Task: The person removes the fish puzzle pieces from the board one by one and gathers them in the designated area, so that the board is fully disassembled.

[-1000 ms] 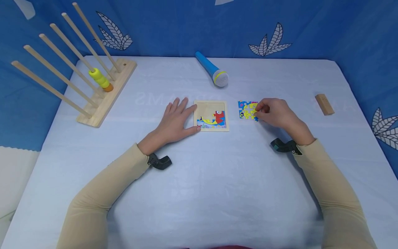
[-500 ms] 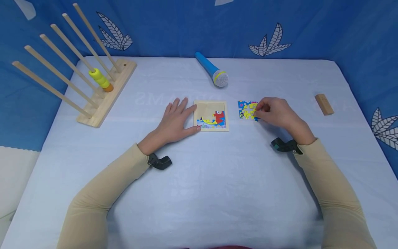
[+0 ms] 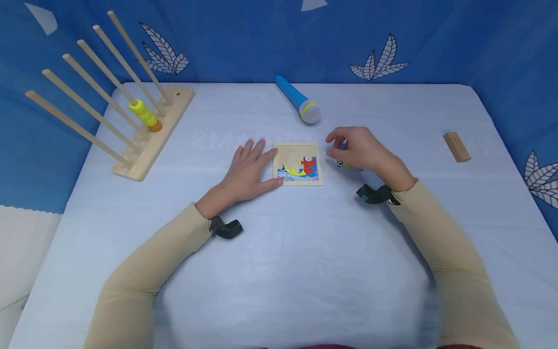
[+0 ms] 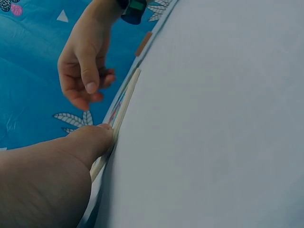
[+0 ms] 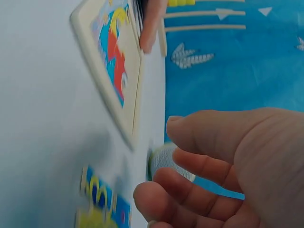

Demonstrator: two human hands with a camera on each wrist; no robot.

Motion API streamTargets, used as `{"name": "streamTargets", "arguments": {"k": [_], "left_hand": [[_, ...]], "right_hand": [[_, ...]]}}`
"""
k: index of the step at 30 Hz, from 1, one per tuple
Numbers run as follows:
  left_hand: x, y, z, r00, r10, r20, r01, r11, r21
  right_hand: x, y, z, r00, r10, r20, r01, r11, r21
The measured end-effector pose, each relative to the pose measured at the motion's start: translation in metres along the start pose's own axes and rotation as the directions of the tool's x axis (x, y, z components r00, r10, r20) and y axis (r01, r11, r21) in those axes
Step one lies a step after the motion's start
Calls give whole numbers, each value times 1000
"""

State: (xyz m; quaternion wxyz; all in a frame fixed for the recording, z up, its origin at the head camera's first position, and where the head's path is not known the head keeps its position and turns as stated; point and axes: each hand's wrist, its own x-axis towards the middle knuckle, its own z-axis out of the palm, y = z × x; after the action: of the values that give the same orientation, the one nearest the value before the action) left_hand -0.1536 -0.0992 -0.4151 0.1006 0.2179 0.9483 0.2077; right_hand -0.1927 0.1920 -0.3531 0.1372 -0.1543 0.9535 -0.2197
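In the head view, a small wooden puzzle frame (image 3: 298, 183) lies flat, with joined pieces showing a red and yellow picture along its lower part. My left hand (image 3: 247, 173) lies spread beside it, thumb and index fingertip at its left edge. My right hand (image 3: 359, 149) hovers just right of the frame, over loose blue and yellow puzzle pieces (image 3: 342, 165) that it mostly covers. In the right wrist view, a gap shows between thumb (image 5: 199, 130) and loosely curled fingers, with nothing held. Some loose pieces (image 5: 97, 190) appear below that hand.
A wooden peg stand (image 3: 163, 127) with yellow and orange beads stands at the back left. The blue toy microphone (image 3: 296, 98) lies behind the puzzle frame. Far to the right is a wooden block (image 3: 457, 147). A blue patterned cloth (image 3: 261, 39) rises behind the table.
My right hand has moved left from the right side of the loose pieces to over them, its thumb and fingers now apart. The left hand stays at the frame. The head view shifted slightly.
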Motion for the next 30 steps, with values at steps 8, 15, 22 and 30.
{"name": "streamTargets", "arguments": {"k": [8, 15, 22, 30], "left_hand": [[1, 1, 0, 1000, 3, 8, -3, 1000, 2], [0, 0, 0, 1000, 4, 5, -4, 1000, 9], [0, -1, 0, 1000, 7, -5, -7, 1000, 8], [0, 0, 0, 1000, 6, 1, -6, 1000, -3]], "right_hand": [[12, -16, 17, 990, -98, 102, 97, 995, 6], [12, -23, 31, 987, -115, 109, 115, 993, 3], [11, -27, 34, 988, -111, 110, 115, 993, -29], [11, -27, 36, 990, -95, 100, 97, 995, -16]]}}
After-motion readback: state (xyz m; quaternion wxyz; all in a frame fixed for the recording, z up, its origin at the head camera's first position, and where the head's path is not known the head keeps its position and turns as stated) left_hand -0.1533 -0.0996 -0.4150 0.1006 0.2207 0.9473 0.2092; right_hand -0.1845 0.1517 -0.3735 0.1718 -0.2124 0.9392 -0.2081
